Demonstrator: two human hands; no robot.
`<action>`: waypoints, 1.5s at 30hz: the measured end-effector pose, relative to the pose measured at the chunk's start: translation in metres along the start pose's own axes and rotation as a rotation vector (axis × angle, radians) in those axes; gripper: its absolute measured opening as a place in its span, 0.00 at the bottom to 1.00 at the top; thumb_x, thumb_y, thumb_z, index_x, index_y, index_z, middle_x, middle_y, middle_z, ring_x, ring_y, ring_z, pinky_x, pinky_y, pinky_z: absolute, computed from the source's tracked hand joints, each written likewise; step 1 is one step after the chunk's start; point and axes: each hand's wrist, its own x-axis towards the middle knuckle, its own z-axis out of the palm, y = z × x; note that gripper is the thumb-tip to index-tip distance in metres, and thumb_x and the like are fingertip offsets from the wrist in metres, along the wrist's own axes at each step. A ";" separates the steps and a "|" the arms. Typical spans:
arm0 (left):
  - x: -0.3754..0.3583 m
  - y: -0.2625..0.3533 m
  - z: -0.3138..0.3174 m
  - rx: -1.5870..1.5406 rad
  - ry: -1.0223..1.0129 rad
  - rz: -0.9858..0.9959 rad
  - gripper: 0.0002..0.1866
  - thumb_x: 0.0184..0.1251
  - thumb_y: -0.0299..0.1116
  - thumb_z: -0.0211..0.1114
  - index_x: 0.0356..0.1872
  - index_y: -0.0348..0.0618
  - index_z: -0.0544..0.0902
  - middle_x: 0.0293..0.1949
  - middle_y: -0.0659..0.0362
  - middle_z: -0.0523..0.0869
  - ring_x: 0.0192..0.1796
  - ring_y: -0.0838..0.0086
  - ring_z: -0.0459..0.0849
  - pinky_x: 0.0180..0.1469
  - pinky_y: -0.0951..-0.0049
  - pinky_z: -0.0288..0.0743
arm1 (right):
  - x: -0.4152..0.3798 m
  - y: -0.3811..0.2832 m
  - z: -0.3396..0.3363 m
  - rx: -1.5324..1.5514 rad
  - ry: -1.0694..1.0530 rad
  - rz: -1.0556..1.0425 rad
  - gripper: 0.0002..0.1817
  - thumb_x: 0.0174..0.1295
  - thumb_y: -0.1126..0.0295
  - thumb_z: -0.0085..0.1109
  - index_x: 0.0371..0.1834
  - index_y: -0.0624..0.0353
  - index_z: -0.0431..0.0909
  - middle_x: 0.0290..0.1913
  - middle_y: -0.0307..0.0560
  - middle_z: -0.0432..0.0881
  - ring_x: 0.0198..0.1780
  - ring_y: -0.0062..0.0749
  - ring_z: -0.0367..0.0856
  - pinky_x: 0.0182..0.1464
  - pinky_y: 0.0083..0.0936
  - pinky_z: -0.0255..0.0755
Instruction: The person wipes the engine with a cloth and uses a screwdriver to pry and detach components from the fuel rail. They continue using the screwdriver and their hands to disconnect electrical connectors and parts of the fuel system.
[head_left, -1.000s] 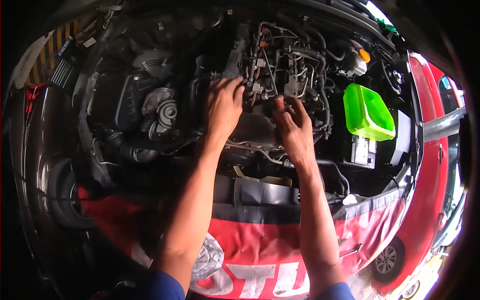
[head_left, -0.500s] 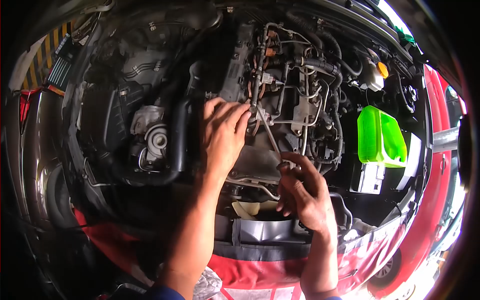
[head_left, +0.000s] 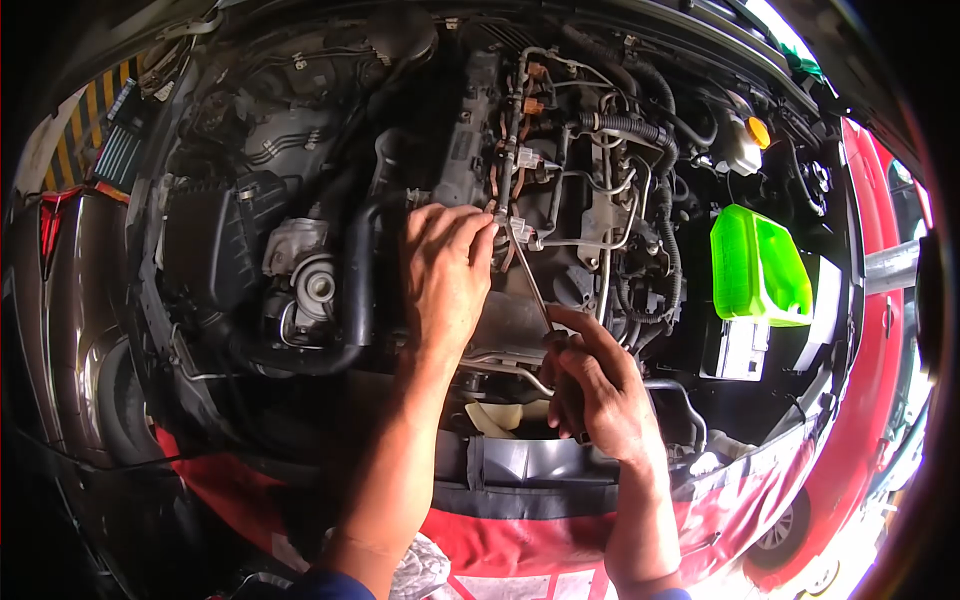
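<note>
My right hand (head_left: 600, 390) is closed round the handle of a screwdriver-like tool, whose thin metal shaft (head_left: 530, 278) points up and left. Its tip reaches a light-coloured connector (head_left: 520, 229) beside a long metal rail (head_left: 512, 125) on the engine. My left hand (head_left: 445, 255) rests at the left of that spot, fingers bent together, fingertips at the rail's lower end near some orange-brown wires. Whatever the left fingertips pinch, if anything, is too small to name.
A bright green cut-open container (head_left: 757, 265) sits at the right above a battery (head_left: 735, 350). A reservoir with a yellow cap (head_left: 757, 132) stands behind it. Black hoses (head_left: 365, 280) run left of my hands. A red cover (head_left: 520, 535) drapes the front edge.
My right hand has moved slightly left and down with the tool, its fingers more wrapped round the handle. My left hand stays almost in place. The view has shifted slightly.
</note>
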 end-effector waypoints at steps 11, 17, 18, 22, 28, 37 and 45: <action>0.000 -0.001 -0.001 -0.046 -0.018 -0.046 0.06 0.64 0.27 0.76 0.41 0.42 0.94 0.45 0.64 0.94 0.53 0.62 0.83 0.60 0.63 0.77 | 0.014 0.018 0.000 0.176 -0.078 -0.005 0.17 0.83 0.68 0.42 0.69 0.61 0.68 0.29 0.46 0.77 0.18 0.26 0.77 0.18 0.23 0.71; 0.002 0.000 -0.001 -0.058 -0.039 -0.054 0.06 0.66 0.28 0.75 0.42 0.42 0.93 0.45 0.63 0.93 0.53 0.61 0.83 0.61 0.63 0.76 | 0.021 0.020 -0.004 0.405 -0.097 0.045 0.18 0.80 0.66 0.41 0.66 0.61 0.69 0.27 0.47 0.75 0.14 0.29 0.72 0.16 0.24 0.67; 0.001 -0.001 -0.001 -0.058 -0.041 -0.049 0.06 0.66 0.28 0.74 0.43 0.42 0.93 0.45 0.63 0.93 0.53 0.61 0.83 0.61 0.62 0.76 | 0.022 0.018 -0.005 0.443 -0.104 0.056 0.18 0.79 0.66 0.40 0.66 0.61 0.70 0.27 0.47 0.75 0.14 0.29 0.71 0.15 0.25 0.66; 0.000 -0.004 0.002 -0.045 -0.043 -0.041 0.08 0.67 0.28 0.73 0.45 0.43 0.92 0.45 0.61 0.93 0.53 0.61 0.84 0.64 0.60 0.74 | 0.025 0.017 -0.008 0.509 -0.118 0.093 0.22 0.76 0.65 0.40 0.69 0.61 0.70 0.26 0.47 0.72 0.13 0.30 0.67 0.15 0.24 0.65; 0.000 0.000 0.001 -0.065 -0.034 -0.064 0.08 0.67 0.28 0.73 0.46 0.44 0.92 0.45 0.61 0.93 0.53 0.61 0.84 0.64 0.60 0.73 | 0.029 0.020 -0.016 0.490 -0.141 0.089 0.22 0.77 0.66 0.41 0.68 0.62 0.70 0.26 0.47 0.72 0.12 0.29 0.68 0.15 0.23 0.65; 0.001 -0.003 0.001 -0.084 -0.032 -0.051 0.06 0.67 0.28 0.73 0.44 0.44 0.92 0.45 0.61 0.93 0.53 0.61 0.84 0.64 0.60 0.73 | 0.024 0.020 -0.005 0.342 -0.099 0.078 0.16 0.87 0.60 0.43 0.64 0.60 0.69 0.25 0.46 0.75 0.13 0.25 0.71 0.14 0.21 0.65; 0.002 -0.003 0.001 -0.074 -0.036 -0.058 0.06 0.68 0.28 0.73 0.43 0.43 0.91 0.44 0.61 0.93 0.53 0.61 0.84 0.66 0.60 0.72 | 0.029 0.018 -0.009 0.258 -0.184 0.073 0.23 0.88 0.54 0.40 0.62 0.64 0.74 0.22 0.44 0.73 0.11 0.26 0.70 0.13 0.21 0.64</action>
